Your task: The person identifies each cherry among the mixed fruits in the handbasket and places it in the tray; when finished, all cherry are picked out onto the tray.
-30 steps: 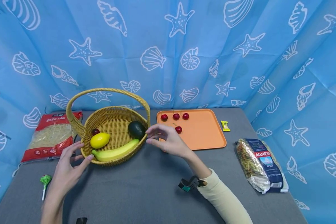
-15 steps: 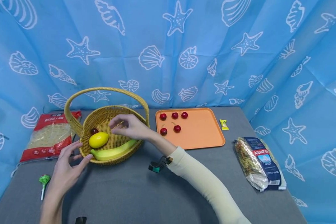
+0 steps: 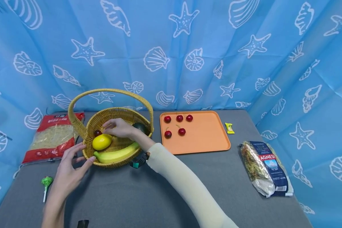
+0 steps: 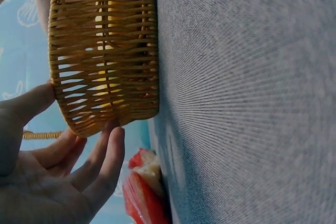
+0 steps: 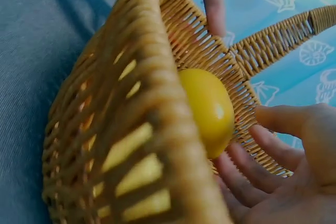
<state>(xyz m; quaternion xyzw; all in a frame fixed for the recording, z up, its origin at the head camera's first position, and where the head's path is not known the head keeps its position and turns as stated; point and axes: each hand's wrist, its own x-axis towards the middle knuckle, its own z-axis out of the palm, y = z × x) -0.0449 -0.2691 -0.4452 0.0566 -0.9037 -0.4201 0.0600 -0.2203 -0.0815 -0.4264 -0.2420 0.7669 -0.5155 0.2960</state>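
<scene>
A wicker basket (image 3: 118, 163) with a tall handle holds a lemon (image 3: 102, 142), a banana (image 3: 118, 155), a dark avocado (image 3: 140, 127) and a dark red cherry-like fruit (image 3: 97, 133). My left hand (image 3: 71, 171) grips the basket's left end; in the left wrist view its thumb touches the rim and its fingertips the woven side. My right hand (image 3: 118, 128) is inside the basket, just right of the lemon and the red fruit. In the right wrist view its fingers (image 5: 278, 150) are loosely bent beside the lemon, with nothing seen between them.
An orange tray (image 3: 202, 133) with several cherries (image 3: 181, 131) lies right of the basket. Beside it are a yellow wrapped candy (image 3: 229, 128) and an Agnesi pasta bag (image 3: 266, 167). A red food bag (image 3: 52, 136) and a green lollipop (image 3: 47, 181) lie at left.
My right hand has moved left from the basket's right rim, over the avocado, into the basket near the lemon. A cherry on the tray has come into view. My left hand stays put.
</scene>
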